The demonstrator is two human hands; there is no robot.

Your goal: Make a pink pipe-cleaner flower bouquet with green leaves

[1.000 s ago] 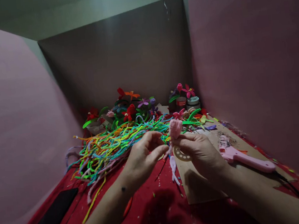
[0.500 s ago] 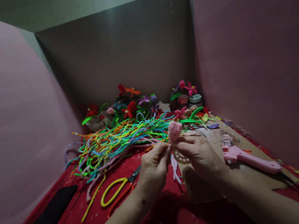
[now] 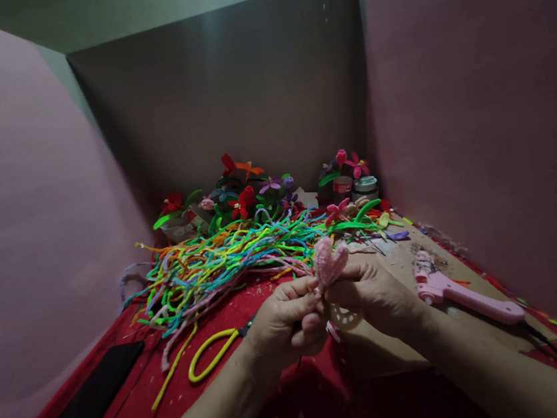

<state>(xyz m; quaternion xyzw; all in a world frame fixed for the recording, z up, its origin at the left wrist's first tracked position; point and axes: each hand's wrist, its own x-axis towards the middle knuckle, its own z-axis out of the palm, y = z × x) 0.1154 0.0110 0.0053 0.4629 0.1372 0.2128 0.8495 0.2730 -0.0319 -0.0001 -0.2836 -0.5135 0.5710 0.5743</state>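
Note:
A fuzzy pink pipe-cleaner flower (image 3: 330, 260) stands upright between my hands, its petals parted at the top. My left hand (image 3: 288, 315) pinches its base from the left, fingers closed. From the right, my right hand (image 3: 376, 292) grips the lower petals with thumb and fingers. Just below, partly hidden by my right hand, is a pale disc with holes (image 3: 345, 317). Scissors with a yellow handle (image 3: 213, 356) lie left of my left wrist, which covers part of them.
A heap of coloured pipe cleaners (image 3: 224, 262) spreads behind my hands. Finished flowers (image 3: 242, 203) and jars (image 3: 365, 187) stand at the back. On the board (image 3: 389, 347) at right rests a pink glue gun (image 3: 470, 298) with a cord. A black strip (image 3: 87, 405) lies at left.
The pink flower's petals have spread apart from a closed bud. Both hands have come slightly lower, and my left forearm now covers the scissors' orange handle.

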